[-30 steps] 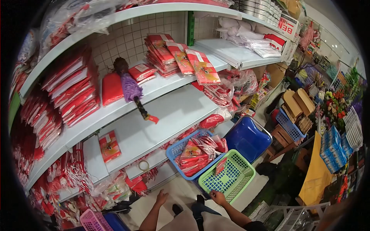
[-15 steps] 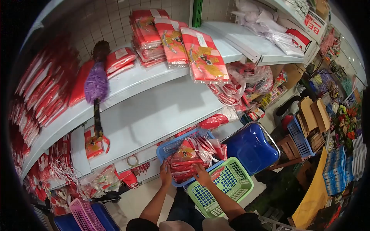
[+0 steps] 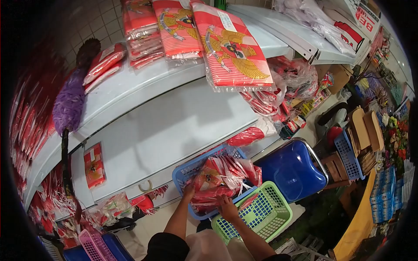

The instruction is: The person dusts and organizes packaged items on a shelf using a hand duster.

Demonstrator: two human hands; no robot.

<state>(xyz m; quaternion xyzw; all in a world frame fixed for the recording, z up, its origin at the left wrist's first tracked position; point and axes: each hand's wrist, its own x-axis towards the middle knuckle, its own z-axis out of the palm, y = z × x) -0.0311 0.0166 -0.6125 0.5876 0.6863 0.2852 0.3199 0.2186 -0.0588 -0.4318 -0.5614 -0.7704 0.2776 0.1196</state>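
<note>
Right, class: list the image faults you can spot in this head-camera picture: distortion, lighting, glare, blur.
Head view: strong fisheye, so the shelf edges bow; a black vignette rings the frame; the left side by the duster is dim and soft; light glints off the flag packet wrap; the left hand and right hand in the blue basket are fairly sharp.

white shelf (image 3: 183, 126) holds 1 red packet (image 3: 94, 165); upper shelf (image 3: 130, 89) holds stacked flag packets (image 3: 178, 28).
</note>
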